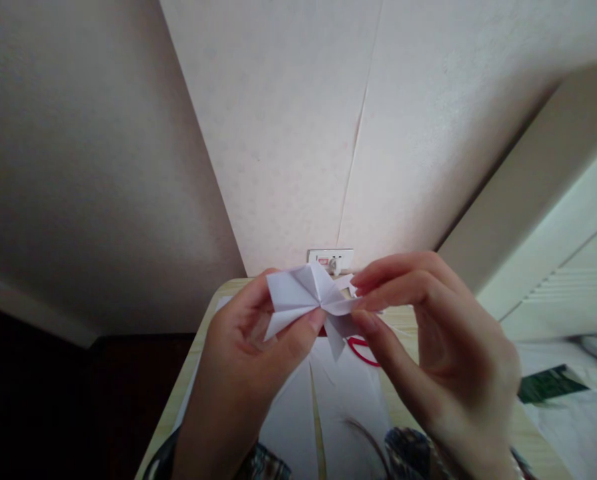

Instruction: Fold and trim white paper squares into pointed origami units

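A folded white paper piece, creased into several pointed flaps that meet at a centre, is held up above the table. My left hand grips its left side, the thumb pressed near the centre and the fingers behind, partly hidden. On the right, my right hand pinches one flap between thumb and fingertips. Beneath the paper, red scissors show one handle loop; the rest is covered. White paper sheets lie on the table below my hands.
The light wooden table stands against the wall, below a wall socket with a plug in it. To the right are a pale cabinet and a green item on a white surface.
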Available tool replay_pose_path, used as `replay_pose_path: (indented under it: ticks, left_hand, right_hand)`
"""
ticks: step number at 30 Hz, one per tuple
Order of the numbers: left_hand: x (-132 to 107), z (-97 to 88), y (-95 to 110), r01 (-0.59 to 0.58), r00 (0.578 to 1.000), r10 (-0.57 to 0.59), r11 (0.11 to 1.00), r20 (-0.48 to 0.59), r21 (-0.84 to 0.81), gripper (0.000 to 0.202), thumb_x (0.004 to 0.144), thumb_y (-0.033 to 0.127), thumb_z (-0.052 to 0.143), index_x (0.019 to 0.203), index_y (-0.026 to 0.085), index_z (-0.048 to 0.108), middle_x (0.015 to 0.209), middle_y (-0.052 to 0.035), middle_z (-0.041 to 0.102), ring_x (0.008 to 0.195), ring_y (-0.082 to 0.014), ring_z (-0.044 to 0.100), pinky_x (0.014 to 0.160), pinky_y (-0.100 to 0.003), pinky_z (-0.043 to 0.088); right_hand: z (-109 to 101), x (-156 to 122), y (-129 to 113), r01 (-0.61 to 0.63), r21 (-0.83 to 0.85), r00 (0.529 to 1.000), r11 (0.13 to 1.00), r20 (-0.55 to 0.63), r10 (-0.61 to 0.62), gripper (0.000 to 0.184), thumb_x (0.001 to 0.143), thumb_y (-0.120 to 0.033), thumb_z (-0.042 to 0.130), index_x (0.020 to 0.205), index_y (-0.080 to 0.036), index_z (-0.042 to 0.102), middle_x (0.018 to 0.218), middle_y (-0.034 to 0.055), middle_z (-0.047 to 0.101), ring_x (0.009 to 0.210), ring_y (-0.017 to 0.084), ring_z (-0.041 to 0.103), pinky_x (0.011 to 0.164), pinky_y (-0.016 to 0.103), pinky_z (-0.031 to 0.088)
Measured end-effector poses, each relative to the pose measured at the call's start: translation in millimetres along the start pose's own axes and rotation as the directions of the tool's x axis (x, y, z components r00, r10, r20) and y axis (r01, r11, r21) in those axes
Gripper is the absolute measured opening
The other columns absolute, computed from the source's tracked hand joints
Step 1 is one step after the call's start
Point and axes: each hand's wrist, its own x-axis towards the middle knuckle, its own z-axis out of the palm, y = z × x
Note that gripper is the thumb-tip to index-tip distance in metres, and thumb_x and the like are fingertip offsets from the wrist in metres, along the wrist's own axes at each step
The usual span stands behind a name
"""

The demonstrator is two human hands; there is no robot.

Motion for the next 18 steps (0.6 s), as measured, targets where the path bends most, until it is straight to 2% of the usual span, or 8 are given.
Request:
replay_pose_path:
  ticks: [3,5,8,11,14,18]
  left_hand:
    - [-0.2,-1.0,0.9,0.070,0.997,-0.068,0.996,0.036,-0.052,0.022,0.068,0.011,0.080,0.078,0.030,0.079,0.072,0.0042,0.078,0.088,-0.0210,0.078,0.075,-0.022,0.062]
    - [0.0,-1.5,1.8,0.099,0.994,-0.096,0.992,0.042,-0.076,0.025,0.066,0.010,0.082,0.080,0.031,0.080,0.065,0.0055,0.074,0.076,-0.0185,0.077,0.068,-0.019,0.061]
    - [0.2,-1.9,3.8,0.121,0.992,-0.120,0.991,0.031,-0.055,0.030,0.065,0.014,0.082,0.090,0.030,0.080,0.060,0.0076,0.069,0.052,-0.0118,0.067,0.063,-0.020,0.061]
    - [-0.6,-2.0,5.8,0.152,0.988,-0.152,0.988,0.032,-0.018,0.028,0.067,0.021,0.080,0.094,0.027,0.077,0.071,0.0040,0.075,0.058,-0.0154,0.071,0.063,-0.023,0.062]
    - [-1.7,-1.9,6.1,0.112,0.993,-0.111,0.994,-0.026,0.020,0.018,0.067,0.018,0.079,0.082,0.025,0.073,0.068,0.0054,0.072,0.062,-0.0157,0.071,0.054,-0.018,0.057]
    - [-2.2,-0.9,5.0,0.041,0.997,-0.034,0.994,-0.074,0.100,0.016,0.070,0.014,0.077,0.069,0.023,0.064,0.058,0.0093,0.062,0.053,-0.0085,0.058,0.048,-0.014,0.046]
  right_hand:
    - [-1.4,1.3,0.5,0.026,-0.039,0.999,0.999,0.020,-0.025,0.011,0.089,-0.007,0.065,0.089,-0.018,0.065,0.097,-0.0013,0.063,0.093,0.009,0.061,0.080,0.022,0.050]
    - [-1.9,2.2,1.0,0.054,-0.082,0.998,0.995,0.037,-0.052,0.010,0.089,-0.008,0.066,0.090,-0.018,0.066,0.097,-0.0015,0.064,0.093,0.008,0.061,0.082,0.020,0.049]
    - [-1.8,2.7,1.8,0.089,-0.128,0.995,0.988,0.053,-0.083,0.009,0.090,-0.009,0.066,0.091,-0.018,0.066,0.097,-0.0017,0.065,0.094,0.007,0.062,0.085,0.017,0.049]
    - [-1.9,2.2,2.3,0.124,-0.163,0.991,0.979,0.061,-0.115,0.009,0.090,-0.010,0.066,0.091,-0.019,0.066,0.097,-0.0020,0.064,0.093,0.007,0.062,0.085,0.016,0.049]
    - [-2.6,1.6,2.6,0.149,-0.184,0.987,0.972,0.079,-0.137,0.011,0.090,-0.008,0.066,0.091,-0.019,0.066,0.096,-0.0014,0.064,0.091,0.008,0.062,0.082,0.018,0.051]
    - [-2.2,2.7,2.7,0.134,-0.173,0.990,0.976,0.065,-0.124,0.012,0.088,-0.007,0.068,0.089,-0.019,0.067,0.093,-0.0003,0.065,0.088,0.010,0.063,0.078,0.021,0.052]
